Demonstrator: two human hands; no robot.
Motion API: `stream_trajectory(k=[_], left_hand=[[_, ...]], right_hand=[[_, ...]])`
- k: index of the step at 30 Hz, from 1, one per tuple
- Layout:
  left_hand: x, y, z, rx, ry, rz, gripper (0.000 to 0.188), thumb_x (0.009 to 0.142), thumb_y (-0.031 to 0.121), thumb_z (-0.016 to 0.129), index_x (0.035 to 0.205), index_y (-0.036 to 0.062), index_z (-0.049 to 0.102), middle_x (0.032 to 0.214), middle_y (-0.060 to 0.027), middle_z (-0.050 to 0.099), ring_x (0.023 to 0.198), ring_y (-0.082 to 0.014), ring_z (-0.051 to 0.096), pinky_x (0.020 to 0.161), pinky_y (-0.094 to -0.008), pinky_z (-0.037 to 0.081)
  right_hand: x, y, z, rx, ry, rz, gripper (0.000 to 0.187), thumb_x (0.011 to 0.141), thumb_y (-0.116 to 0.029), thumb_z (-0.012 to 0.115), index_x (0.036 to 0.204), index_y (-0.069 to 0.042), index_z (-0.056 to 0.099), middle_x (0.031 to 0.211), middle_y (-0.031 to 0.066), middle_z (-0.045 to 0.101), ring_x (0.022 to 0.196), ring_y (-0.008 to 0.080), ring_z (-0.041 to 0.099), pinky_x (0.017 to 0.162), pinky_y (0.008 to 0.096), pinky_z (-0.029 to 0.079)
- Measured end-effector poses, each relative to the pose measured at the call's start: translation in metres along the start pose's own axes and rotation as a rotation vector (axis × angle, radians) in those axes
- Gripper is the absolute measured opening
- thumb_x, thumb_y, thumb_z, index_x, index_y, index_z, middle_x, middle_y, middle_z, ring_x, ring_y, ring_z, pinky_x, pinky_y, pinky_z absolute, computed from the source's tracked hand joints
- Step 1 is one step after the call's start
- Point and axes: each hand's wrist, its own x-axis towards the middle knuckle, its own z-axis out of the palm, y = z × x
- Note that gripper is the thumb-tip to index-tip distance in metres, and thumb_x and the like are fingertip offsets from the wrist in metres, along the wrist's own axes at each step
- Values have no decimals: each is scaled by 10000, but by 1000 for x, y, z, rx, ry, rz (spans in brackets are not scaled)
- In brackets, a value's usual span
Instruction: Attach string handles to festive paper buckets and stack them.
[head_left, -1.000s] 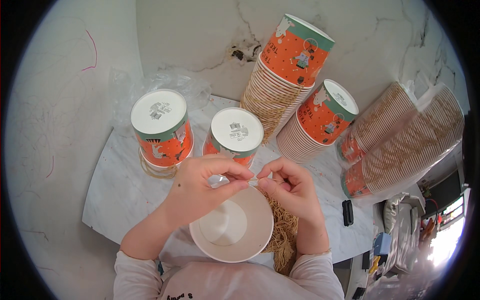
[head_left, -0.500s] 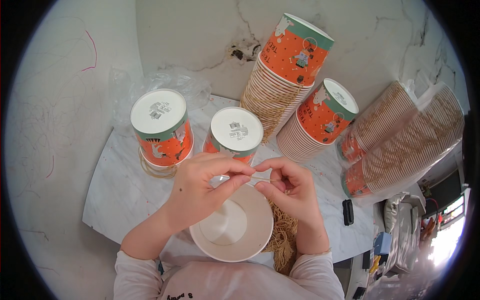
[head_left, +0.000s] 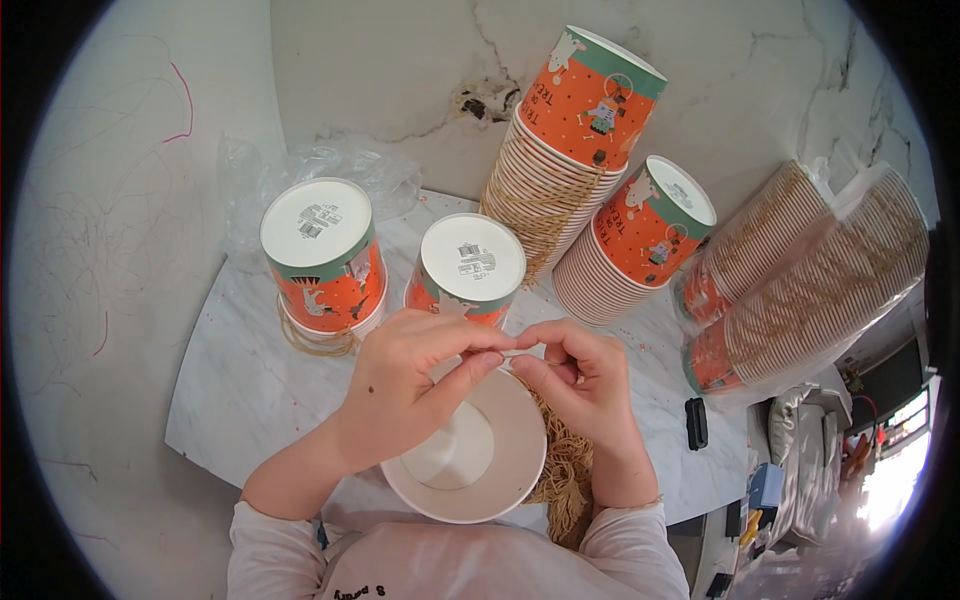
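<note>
Above an open white bucket (head_left: pixel 518 455), the left hand (head_left: pixel 405 365) and right hand (head_left: pixel 580 385) pinch a thin cord (head_left: pixel 511 355); upturned orange tubs (head_left: pixel 472 258) crowd the space beyond, tan strings (head_left: pixel 565 458) beside the right wrist.

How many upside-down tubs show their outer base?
4: left tub, middle tub, top tub of the tall stack, and top tub of the short stack to its right. Tubs nested beneath have their bases hidden.

A scribbled wall (head_left: pixel 110 250) and a veined wall (head_left: pixel 390 80) border a marbled table (head_left: pixel 235 390), left of a bright window (head_left: pixel 906 424).
</note>
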Motion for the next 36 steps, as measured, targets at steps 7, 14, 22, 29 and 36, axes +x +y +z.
stream_trajectory(k=[7, 14, 22, 29, 36], left_hand=[[-1, -2, 4, -43, 53, 11, 112, 863, 62, 716, 970, 75, 744, 838, -57, 736, 727, -225, 685, 693, -347, 480], [-1, 1, 3, 33, 25, 64, 148, 855, 57, 719, 1000, 80, 739, 874, -67, 741, 730, -235, 692, 702, -362, 496], [-31, 39, -2, 237, -730, -52, 464, 929, 261, 681, 1314, 30, 563, 927, -114, 700, 839, -297, 703, 754, -394, 536], [-57, 33, 18, 239, -1125, 148, 463, 924, 135, 583, 1330, -30, 434, 970, -150, 642, 850, -331, 687, 691, -437, 542], [-45, 46, 3, 178, -1060, 67, 382, 848, 22, 578, 1204, -97, 505, 886, -169, 642, 771, -348, 705, 616, -451, 551]], right_hand=[[0, 3, -3, -94, -59, -150, 161, 870, -31, 766, 1027, -32, 734, 648, -8, 553, 538, 56, 395, 488, 247, 294], [-2, 3, -5, -75, -89, -56, 97, 897, -35, 741, 991, -35, 720, 600, -26, 459, 535, 51, 368, 486, 248, 271], [4, 18, -20, -68, 124, 53, 63, 904, -38, 736, 956, -40, 700, 607, -109, 332, 555, 8, 276, 498, 226, 211], [7, 18, -31, -51, 244, 55, 59, 904, -34, 737, 943, -20, 695, 622, -117, 365, 564, -11, 289, 504, 206, 209], [7, 21, -32, -69, 232, 12, 69, 897, -30, 748, 939, -6, 699, 657, -95, 491, 578, -16, 368, 513, 178, 254]])
